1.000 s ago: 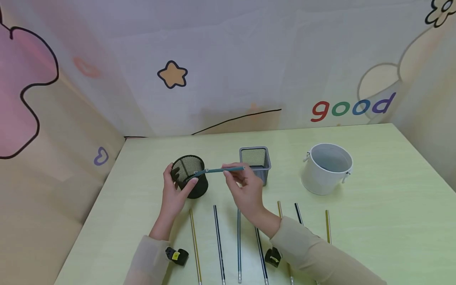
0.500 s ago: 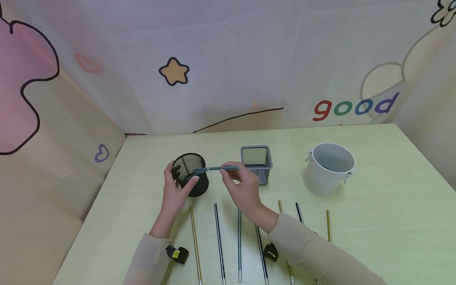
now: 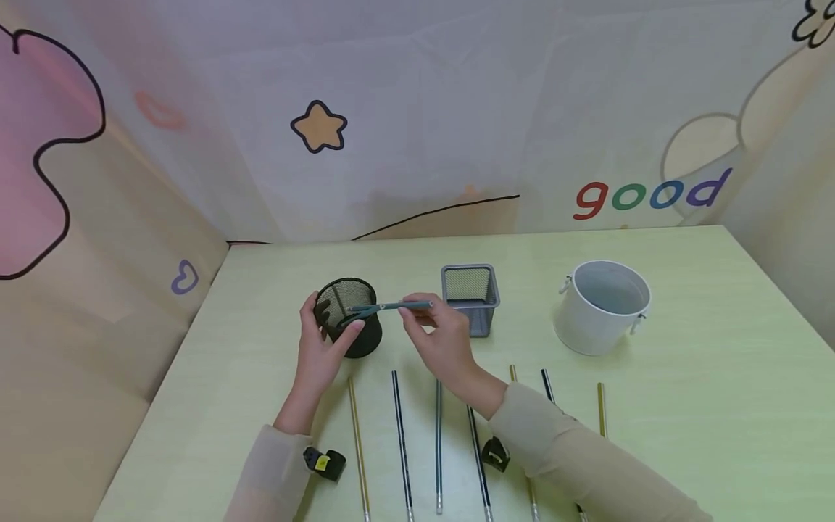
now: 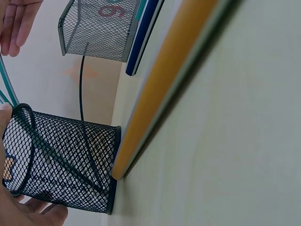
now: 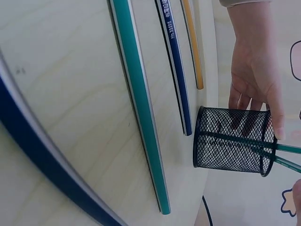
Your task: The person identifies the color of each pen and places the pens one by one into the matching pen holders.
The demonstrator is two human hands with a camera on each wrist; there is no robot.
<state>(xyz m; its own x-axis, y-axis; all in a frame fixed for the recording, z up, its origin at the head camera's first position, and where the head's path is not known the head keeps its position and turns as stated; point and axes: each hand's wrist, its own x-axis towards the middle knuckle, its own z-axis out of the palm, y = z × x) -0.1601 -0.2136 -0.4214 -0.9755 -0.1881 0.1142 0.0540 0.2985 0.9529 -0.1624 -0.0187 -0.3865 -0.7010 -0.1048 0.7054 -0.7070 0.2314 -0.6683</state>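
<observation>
In the left hand (image 3: 320,355), curled round its wall with thumb by the rim: a round black wire-mesh cup (image 3: 364,338), over the bench (image 3: 691,326). Into its mouth, 2 slim green pencils (image 5: 288,149), 1 pinched in the right hand (image 3: 442,341), slanted across from the lower right. Nearby, 7 loose silver-edged pencils (image 3: 438,449), a square grey mesh basket (image 3: 480,319), a smooth white bucket (image 3: 587,322). On the backdrop (image 3: 457,109), "good" in coloured letters; on a navy pencil (image 5: 176,70), printing too small to read.

l fingers (image 3: 308,315) curled, r fingers (image 3: 412,324) pinched, arms (image 3: 561,442) fwd
</observation>
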